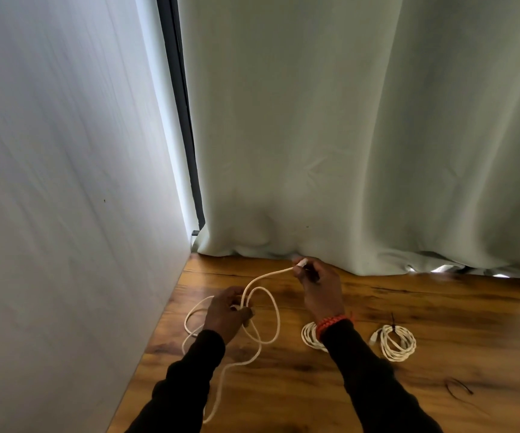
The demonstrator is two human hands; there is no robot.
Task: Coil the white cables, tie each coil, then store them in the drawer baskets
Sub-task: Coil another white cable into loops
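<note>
A pale curtain (pixel 362 135) is hanging down to the far edge of a wooden tabletop (pixel 440 307), with a white panel (pixel 65 182) closing off its left edge. On that tabletop a person in dark sleeves is working a loose white cable (pixel 276 320), whose slack is lying in open loops near the left edge and trailing off toward the near edge. The left hand (pixel 226 314) is curling round the crossing of those loops, gathering them together, while the right hand (pixel 316 285) is pinching the cable's white plug end (pixel 302 262) near the far edge, just in front of the curtain hem. An orange beaded bracelet (pixel 333 323) is sitting on the right wrist. Two finished coils are lying nearer the middle of the tabletop: one coil (pixel 308 337) partly hidden under the right forearm, and a second coil (pixel 398 342), bound with a dark tie, to its right. A spare dark tie (pixel 459 390) is lying apart toward the near right. The drawer baskets are not in view. The cable looks light, limp and a little springy, so loops are likely to slip open unless held at the point where they cross; the plug is the stiffest part and the surest place to steer the free end.
</note>
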